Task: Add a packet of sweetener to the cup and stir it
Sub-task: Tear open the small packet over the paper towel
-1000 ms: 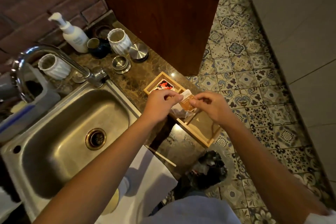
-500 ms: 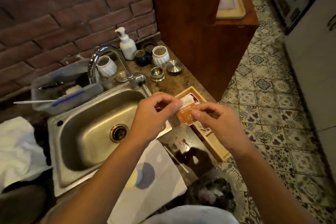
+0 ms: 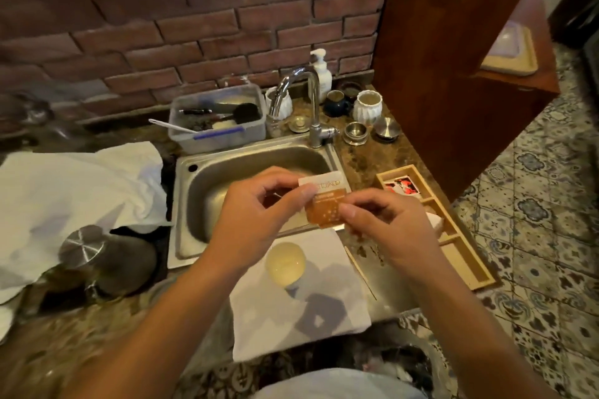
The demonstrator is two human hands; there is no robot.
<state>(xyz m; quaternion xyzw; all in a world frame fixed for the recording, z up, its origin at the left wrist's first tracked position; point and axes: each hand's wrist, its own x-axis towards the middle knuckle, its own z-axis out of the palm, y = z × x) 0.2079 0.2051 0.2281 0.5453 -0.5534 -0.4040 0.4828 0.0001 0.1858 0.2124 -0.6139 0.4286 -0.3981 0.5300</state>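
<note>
An orange and white sweetener packet (image 3: 325, 204) hangs over the front edge of the sink, pinched from both sides. My left hand (image 3: 259, 214) pinches its left edge between thumb and forefinger. My right hand (image 3: 385, 227) pinches its lower right corner. Below the packet a cup (image 3: 285, 264) of pale liquid stands on a white napkin (image 3: 301, 308). A thin wooden stir stick (image 3: 359, 272) lies on the counter just right of the napkin.
A steel sink (image 3: 227, 178) with a tap (image 3: 311, 100) lies behind the hands. A wooden compartment tray (image 3: 453, 236) with packets sits at the right counter edge. A white cloth (image 3: 71, 197), a dark kettle (image 3: 107, 259), jars and a plastic tub (image 3: 220, 120) crowd the counter.
Both hands have carried the packet from above the wooden tray leftward to above the sink's front edge and the cup. The camera view has lifted and swung left.
</note>
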